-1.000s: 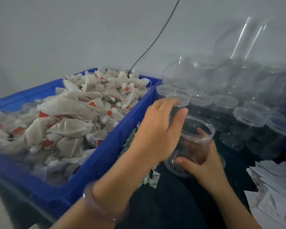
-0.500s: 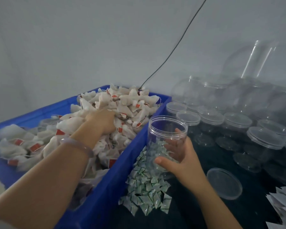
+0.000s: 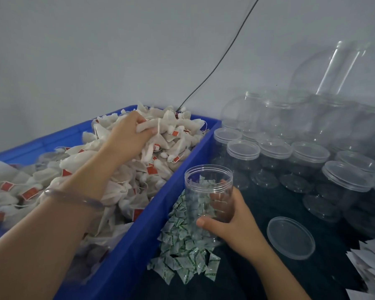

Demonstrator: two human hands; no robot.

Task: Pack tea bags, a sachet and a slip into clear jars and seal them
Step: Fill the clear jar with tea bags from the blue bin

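A blue crate [image 3: 139,245] on the left is heaped with white tea bags [image 3: 121,182] bearing red tags. My left hand [image 3: 128,137] reaches into the far part of the heap and grips a tea bag. My right hand [image 3: 232,215] holds an open, empty clear jar [image 3: 208,191] upright beside the crate's right wall. Its loose clear lid [image 3: 290,237] lies flat on the dark table to the right. A pile of small green-and-white sachets [image 3: 182,256] lies under and in front of the jar. White paper slips [image 3: 370,263] lie at the right edge.
Several lidded clear jars [image 3: 290,156] stand in rows at the back right, with bigger open jars [image 3: 312,118] behind them against the grey wall. A thin black cable [image 3: 221,61] runs up the wall from behind the crate.
My left hand left the jar's mouth, went into the crate and reached farther back, closing on a tea bag. My right hand carried the jar left, next to the crate, uncovering the lid.
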